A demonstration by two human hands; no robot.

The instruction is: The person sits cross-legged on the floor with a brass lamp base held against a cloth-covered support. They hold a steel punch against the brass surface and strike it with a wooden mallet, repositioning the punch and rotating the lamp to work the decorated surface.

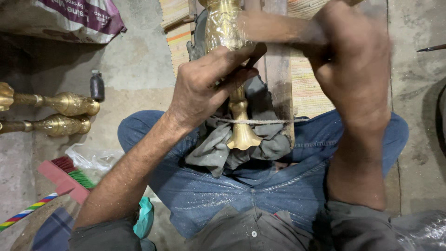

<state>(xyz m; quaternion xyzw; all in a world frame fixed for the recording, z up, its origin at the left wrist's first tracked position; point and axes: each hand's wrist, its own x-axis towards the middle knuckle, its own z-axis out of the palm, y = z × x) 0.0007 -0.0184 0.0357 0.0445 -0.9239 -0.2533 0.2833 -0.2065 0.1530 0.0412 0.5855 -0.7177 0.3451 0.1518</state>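
A long brass piece [227,28], shaped like an ornate turned stem with a flared end [242,137], lies lengthwise between my knees on a grey cloth [218,148]. My left hand [204,86] grips its narrow neck and steadies it. My right hand [355,60], blurred by motion, is closed on a wooden handle [278,29] that reaches across to the engraved upper body of the brass. A taut string [265,121] crosses the stem just above the flared end.
Two similar brass pieces [60,114] lie on the concrete floor at left beside a small dark bottle [96,86]. A red brush with green bristles [65,179] and a striped stick [25,214] are lower left. A woven mat [306,88] and wooden plank [278,74] lie ahead.
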